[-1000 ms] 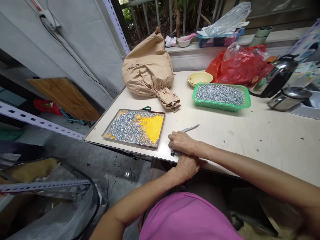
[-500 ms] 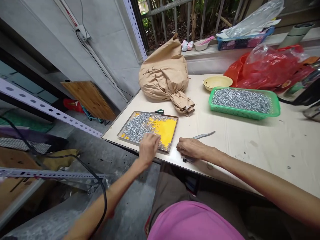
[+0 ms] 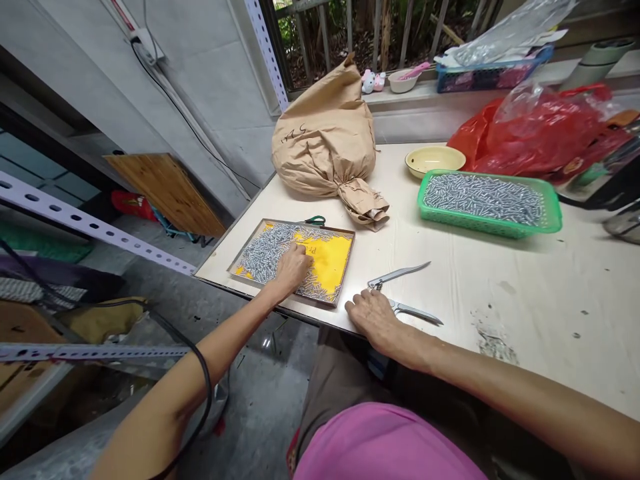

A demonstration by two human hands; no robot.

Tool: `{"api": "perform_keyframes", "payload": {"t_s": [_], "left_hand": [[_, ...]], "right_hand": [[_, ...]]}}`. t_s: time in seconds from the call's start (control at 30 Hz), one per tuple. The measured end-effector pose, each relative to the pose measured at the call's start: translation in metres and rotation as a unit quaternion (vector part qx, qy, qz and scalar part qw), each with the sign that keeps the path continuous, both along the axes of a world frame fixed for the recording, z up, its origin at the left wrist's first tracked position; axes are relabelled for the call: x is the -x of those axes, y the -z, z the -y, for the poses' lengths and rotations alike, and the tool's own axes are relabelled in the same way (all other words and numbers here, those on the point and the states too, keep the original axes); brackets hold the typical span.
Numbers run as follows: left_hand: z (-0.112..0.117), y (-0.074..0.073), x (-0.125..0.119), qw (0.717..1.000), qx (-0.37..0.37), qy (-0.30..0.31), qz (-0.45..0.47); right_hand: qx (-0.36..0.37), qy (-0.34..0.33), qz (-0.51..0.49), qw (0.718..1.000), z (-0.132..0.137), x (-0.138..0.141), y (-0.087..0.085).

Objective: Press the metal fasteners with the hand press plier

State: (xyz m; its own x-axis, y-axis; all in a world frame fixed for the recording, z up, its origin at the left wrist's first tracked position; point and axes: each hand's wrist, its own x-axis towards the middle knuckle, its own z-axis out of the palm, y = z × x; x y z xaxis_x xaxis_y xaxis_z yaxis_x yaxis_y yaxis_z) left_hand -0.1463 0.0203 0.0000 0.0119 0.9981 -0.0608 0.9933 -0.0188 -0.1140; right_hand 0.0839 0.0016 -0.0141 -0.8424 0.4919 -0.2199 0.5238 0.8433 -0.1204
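Note:
My left hand (image 3: 294,268) is over a shallow tray (image 3: 345,273) with a yellow bottom. Its fingers are bent and drawn together among small silver metal pins (image 3: 263,257); anything between the fingertips is hidden. Near the table's front edge, my right hand (image 3: 373,317) has its fingers curled down, and I cannot make out what they hold. Beside and partly behind it lies a pliers-like metal tool (image 3: 400,272) with two spread silver arms and a spring. The tool's near end is covered by the hand.
A green basket (image 3: 553,208) full of similar pins stands to the right, with a yellow bowl (image 3: 435,160) behind it. A brown paper sack (image 3: 325,147) sits behind the tray, next to a green-handled item (image 3: 316,220). Red plastic bags (image 3: 530,133) fill the back right.
My left hand has moved up and inward over the tray. My right hand has shifted slightly toward the table's front edge, uncovering the tool's two spread arms and spring.

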Motion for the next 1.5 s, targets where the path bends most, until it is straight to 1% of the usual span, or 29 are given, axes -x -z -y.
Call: {"api": "perform_keyframes", "payload": {"t_s": [0.17,0.27,0.4,0.5,0.57,0.63,0.73,0.83,0.97,1.07,1.17,1.23,1.3,1.37,1.4,1.5], "left_hand": [[-0.004,0.000,0.000,0.999,0.001,0.031,-0.017],[-0.006,-0.004,0.000,1.000,-0.009,0.028,-0.010],[-0.016,-0.001,0.015,0.997,-0.017,-0.007,0.070],[-0.024,0.003,0.027,0.990,-0.035,0.015,0.139],[-0.022,0.001,0.030,0.982,-0.052,0.015,0.178],[-0.018,-0.003,0.029,0.976,-0.077,0.003,0.206],[-0.009,-0.010,0.023,0.966,-0.112,-0.030,0.231],[-0.003,-0.013,0.014,0.954,-0.133,-0.054,0.264],[0.002,-0.015,0.000,0.937,-0.132,-0.068,0.316],[0.009,-0.021,-0.016,0.921,-0.122,-0.095,0.358],[0.019,-0.030,-0.035,0.891,-0.097,-0.134,0.422],[0.025,-0.036,-0.047,0.866,-0.077,-0.157,0.468],[0.031,-0.040,-0.054,0.847,-0.064,-0.172,0.499],[0.035,-0.043,-0.056,0.838,-0.058,-0.180,0.512],[0.037,-0.043,-0.055,0.835,-0.057,-0.181,0.516],[0.036,-0.036,-0.047,0.833,-0.055,-0.179,0.521]], "right_hand": [[0.033,0.018,-0.005,0.999,0.003,-0.006,-0.006],[0.027,0.033,0.003,0.999,0.009,-0.005,-0.011],[0.003,0.016,-0.020,1.000,0.010,0.010,-0.012],[-0.045,0.028,-0.063,0.997,0.007,0.017,-0.008],[-0.065,0.027,-0.092,0.993,0.006,0.016,-0.006],[-0.065,0.024,-0.105,0.992,0.008,0.013,-0.004],[-0.062,0.022,-0.109,0.992,0.009,0.010,-0.005],[-0.060,0.015,-0.112,0.992,0.007,0.009,-0.008],[-0.061,0.034,-0.115,0.991,0.001,0.011,-0.006],[-0.057,0.021,-0.143,0.988,-0.005,0.009,0.001],[-0.037,0.008,-0.146,0.989,-0.005,0.007,0.010],[-0.031,0.025,-0.131,0.991,-0.001,0.007,0.012],[-0.038,0.059,-0.122,0.990,0.005,0.008,0.009],[-0.053,0.081,-0.125,0.987,0.011,0.009,0.002],[-0.060,0.079,-0.128,0.987,0.013,0.009,-0.001],[-0.073,0.045,-0.138,0.987,0.012,0.007,-0.006]]}}
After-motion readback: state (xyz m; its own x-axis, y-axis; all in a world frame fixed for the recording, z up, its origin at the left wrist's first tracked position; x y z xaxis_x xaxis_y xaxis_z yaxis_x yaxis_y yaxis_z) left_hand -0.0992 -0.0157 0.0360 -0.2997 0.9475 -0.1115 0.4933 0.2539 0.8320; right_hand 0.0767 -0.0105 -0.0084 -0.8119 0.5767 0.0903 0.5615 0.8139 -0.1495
